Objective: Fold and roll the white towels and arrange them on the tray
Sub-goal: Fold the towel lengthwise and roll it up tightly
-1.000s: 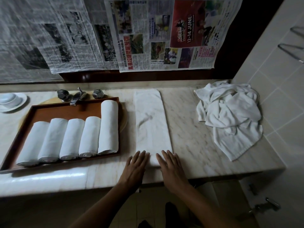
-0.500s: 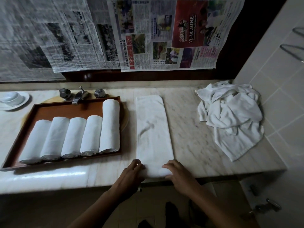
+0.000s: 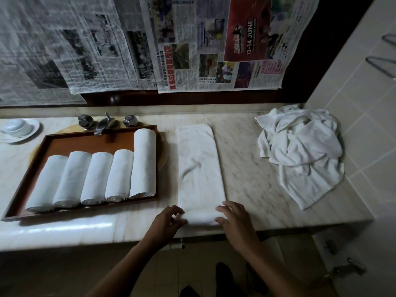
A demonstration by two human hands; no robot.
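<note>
The near end of the long folded white towel (image 3: 200,168) is now curled into a small roll. The left hand (image 3: 167,225) and right hand (image 3: 234,221) pinch that roll's ends with bent fingers on the pale marble surface (image 3: 257,181).

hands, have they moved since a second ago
Yes. Both have come back toward the counter edge: earlier they lay flat on the towel, now the left hand and right hand curl round its rolled near end.

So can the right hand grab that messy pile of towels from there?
Probably yes. The right hand is busy rolling the folded towel, but only bare marble counter lies between it and the crumpled towel pile, so nothing blocks the way.
</note>
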